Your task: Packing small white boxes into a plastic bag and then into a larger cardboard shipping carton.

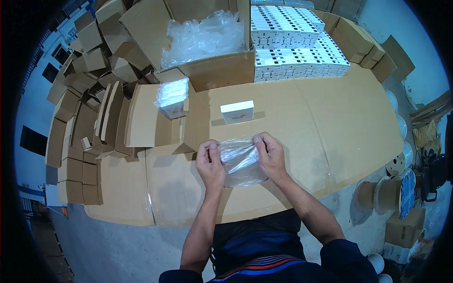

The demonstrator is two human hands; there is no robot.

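Observation:
My left hand (210,163) and my right hand (270,154) both pinch the top edge of a clear plastic bag (240,162), holding it just above the cardboard-covered table (330,122). The bag looks empty and crinkled. A small white box (237,112) lies flat on the table just beyond the bag. Further left, a small box wrapped in clear plastic (171,98) rests on folded cardboard.
An open carton full of clear plastic bags (203,37) stands at the back. Stacks of white patterned boxes (292,42) sit at the back right. Several flat and folded cartons (89,108) pile up at left. Cable spools (391,188) stand on the floor at right.

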